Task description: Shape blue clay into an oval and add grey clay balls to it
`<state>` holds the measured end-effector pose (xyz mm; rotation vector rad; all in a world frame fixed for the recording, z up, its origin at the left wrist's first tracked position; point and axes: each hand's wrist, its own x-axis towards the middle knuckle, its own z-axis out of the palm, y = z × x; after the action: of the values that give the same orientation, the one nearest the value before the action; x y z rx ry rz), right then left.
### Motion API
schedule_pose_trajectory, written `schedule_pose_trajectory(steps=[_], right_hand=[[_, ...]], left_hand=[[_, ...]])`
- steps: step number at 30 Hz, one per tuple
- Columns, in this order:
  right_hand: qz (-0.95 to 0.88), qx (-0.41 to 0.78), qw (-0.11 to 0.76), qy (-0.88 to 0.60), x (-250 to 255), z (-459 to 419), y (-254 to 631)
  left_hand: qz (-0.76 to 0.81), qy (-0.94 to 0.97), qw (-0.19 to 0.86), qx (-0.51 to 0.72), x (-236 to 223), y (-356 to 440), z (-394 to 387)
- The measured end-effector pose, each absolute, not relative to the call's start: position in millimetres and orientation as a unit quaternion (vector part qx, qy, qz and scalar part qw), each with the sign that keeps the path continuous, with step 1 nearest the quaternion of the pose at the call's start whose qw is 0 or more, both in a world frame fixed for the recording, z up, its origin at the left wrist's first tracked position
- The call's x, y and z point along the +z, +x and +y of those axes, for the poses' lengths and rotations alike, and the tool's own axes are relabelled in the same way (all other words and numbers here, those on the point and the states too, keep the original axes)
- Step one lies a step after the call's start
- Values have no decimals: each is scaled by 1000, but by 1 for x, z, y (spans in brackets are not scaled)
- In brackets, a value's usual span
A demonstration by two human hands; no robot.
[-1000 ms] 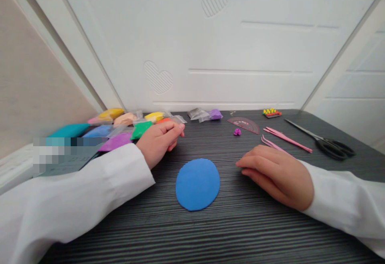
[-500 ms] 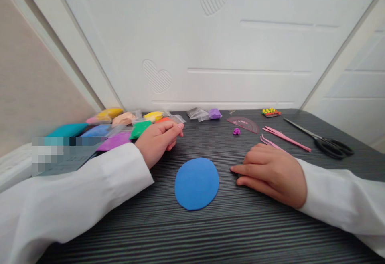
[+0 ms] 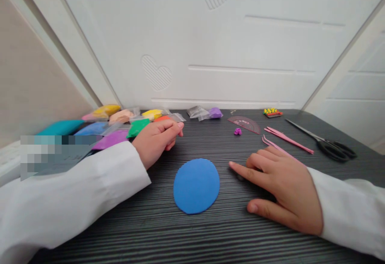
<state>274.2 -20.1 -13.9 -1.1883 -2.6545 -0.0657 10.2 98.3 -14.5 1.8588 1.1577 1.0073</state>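
Note:
A flat blue clay disc (image 3: 196, 186) lies on the dark table between my hands. Beyond its upper left edge, my left hand (image 3: 159, 139) is closed beside the bag of green clay (image 3: 138, 127); the curled fingers hide whatever may be inside. To the right of the disc, my right hand (image 3: 279, 186) is open over the table. Its index finger points toward the disc, with the thumb spread away from it. Pink curved tweezers (image 3: 278, 148) lie partly behind that hand. A small crumpled purple clay lump (image 3: 238, 132) sits farther back.
Bags of coloured clay, among them a magenta one (image 3: 111, 140) and a purple one (image 3: 215, 113), line the back and left. At right lie a clear protractor (image 3: 245, 123), straight pink tweezers (image 3: 290, 140), black-handled scissors (image 3: 325, 142) and a small yellow-and-red piece (image 3: 272, 112).
My right hand has spread: the thumb has moved down, away from the index finger, and the hand has shifted slightly right. My left hand stays closed in nearly the same place.

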Motion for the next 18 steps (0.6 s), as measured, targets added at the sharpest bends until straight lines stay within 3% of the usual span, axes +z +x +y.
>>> schedule_pose_trajectory(steps=[12, 18], right_hand=[[-893, 12, 142, -426, -15, -25, 273], [-889, -3, 210, -406, -15, -23, 279]], left_hand=[[456, 720, 356, 383, -14, 10, 98], [455, 719, 360, 382, -14, 9, 98]])
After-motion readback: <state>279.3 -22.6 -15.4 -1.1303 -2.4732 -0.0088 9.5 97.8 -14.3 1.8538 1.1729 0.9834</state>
